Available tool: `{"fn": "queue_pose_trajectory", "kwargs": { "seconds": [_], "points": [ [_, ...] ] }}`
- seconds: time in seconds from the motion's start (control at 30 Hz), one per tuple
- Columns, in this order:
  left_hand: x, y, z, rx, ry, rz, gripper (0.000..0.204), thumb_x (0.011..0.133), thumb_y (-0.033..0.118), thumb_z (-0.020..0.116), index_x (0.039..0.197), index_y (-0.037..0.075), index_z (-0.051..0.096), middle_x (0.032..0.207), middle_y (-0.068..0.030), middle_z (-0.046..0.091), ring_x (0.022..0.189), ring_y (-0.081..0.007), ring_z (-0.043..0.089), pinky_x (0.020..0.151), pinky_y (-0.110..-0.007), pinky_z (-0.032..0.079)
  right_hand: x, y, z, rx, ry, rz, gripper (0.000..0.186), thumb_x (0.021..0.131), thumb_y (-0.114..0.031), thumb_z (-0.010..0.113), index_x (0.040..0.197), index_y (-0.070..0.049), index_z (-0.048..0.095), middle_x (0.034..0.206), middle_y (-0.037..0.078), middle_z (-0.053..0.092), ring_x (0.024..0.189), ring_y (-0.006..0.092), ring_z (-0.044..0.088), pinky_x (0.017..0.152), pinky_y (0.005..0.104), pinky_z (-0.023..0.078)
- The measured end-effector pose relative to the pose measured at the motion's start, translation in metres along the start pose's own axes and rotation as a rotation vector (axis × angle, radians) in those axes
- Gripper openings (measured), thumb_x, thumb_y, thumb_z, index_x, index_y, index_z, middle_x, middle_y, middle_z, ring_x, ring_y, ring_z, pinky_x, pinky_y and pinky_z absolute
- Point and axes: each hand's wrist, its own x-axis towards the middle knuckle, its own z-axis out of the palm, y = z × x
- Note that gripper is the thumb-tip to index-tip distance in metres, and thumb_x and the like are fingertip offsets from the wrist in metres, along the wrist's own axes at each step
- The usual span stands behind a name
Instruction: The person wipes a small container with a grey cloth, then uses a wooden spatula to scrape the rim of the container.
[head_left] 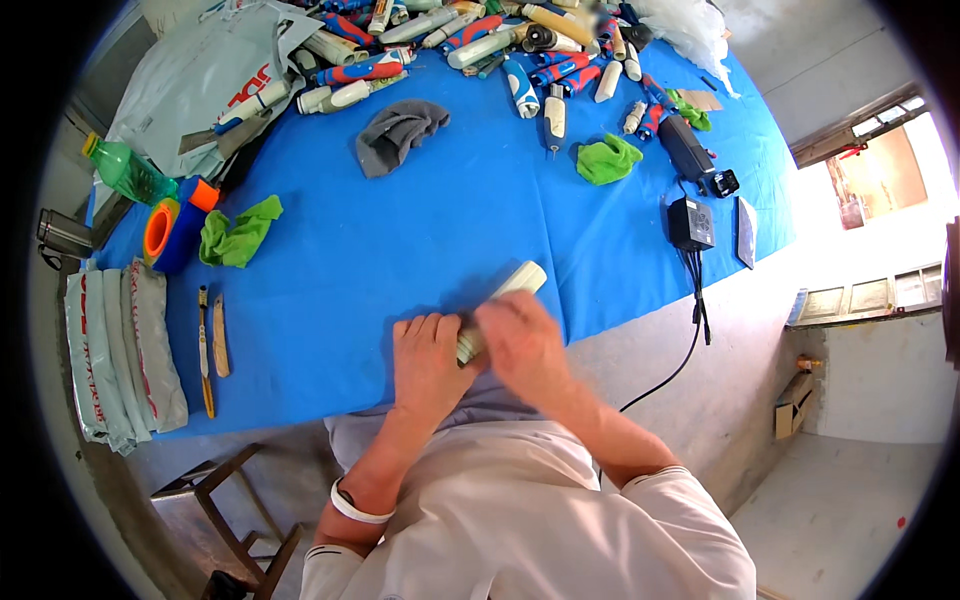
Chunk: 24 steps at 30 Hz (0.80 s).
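Note:
A cream-coloured cylinder [526,276] with a rounded outline slants over the near edge of the blue-covered table, close to my body. My right hand [522,345] is wrapped over its middle and slightly blurred by motion. At its lower end my left hand [428,362] is closed, fingers curled against the cylinder. Something dark and a greenish-beige part show between the two hands, too hidden to name. Nearest beyond them on the cloth lie a grey cloth [398,136] and a green cloth [608,160].
Many red-blue and cream cylinders [365,72] are heaped at the far side. At left are grey plastic packs [150,345], a brush [205,350], tape rolls [165,235] and a green bottle [128,172]. A black power box [690,222] with a cable sits right; a stool [215,500] stands lower left.

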Motion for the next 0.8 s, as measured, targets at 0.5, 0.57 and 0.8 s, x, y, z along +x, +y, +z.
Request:
{"fn": "queue_pose_trajectory", "kwargs": {
  "seconds": [0.5, 0.57, 0.8],
  "points": [
    [0.0, 0.0, 0.0, 0.002, 0.015, 0.018, 0.043, 0.071, 0.032, 0.086, 0.096, 0.007, 0.06, 0.085, -0.0078, 0.063, 0.081, -0.0285, 0.058, 0.08, -0.042, 0.039, 0.028, 0.031, -0.024, -0.006, 0.095, 0.279, 0.011, 0.093, -0.005, 0.066, 0.102, -0.004, 0.072, 0.098, 0.018, 0.064, 0.081, 0.0363, 0.065, 0.071, 0.0423, 0.053],
    [0.0, 0.0, 0.0, -0.003, 0.011, 0.019, 0.043, 0.072, 0.033, 0.085, 0.096, 0.007, 0.06, 0.085, -0.0079, 0.064, 0.081, -0.0284, 0.057, 0.081, -0.043, 0.039, 0.023, 0.029, -0.022, -0.027, 0.131, 0.27, 0.01, 0.094, -0.006, 0.066, 0.102, -0.004, 0.072, 0.099, 0.018, 0.064, 0.083, 0.0351, 0.064, 0.072, 0.0411, 0.052],
    [0.001, 0.002, -0.004, -0.052, -0.003, 0.015, 0.043, 0.072, 0.035, 0.084, 0.095, 0.007, 0.06, 0.084, -0.0074, 0.062, 0.08, -0.0282, 0.056, 0.079, -0.043, 0.038, 0.011, 0.031, -0.019, 0.042, 0.223, 0.305, 0.01, 0.095, -0.007, 0.067, 0.104, -0.006, 0.072, 0.104, 0.017, 0.061, 0.088, 0.0301, 0.061, 0.076, 0.0393, 0.052]
  ]
}}
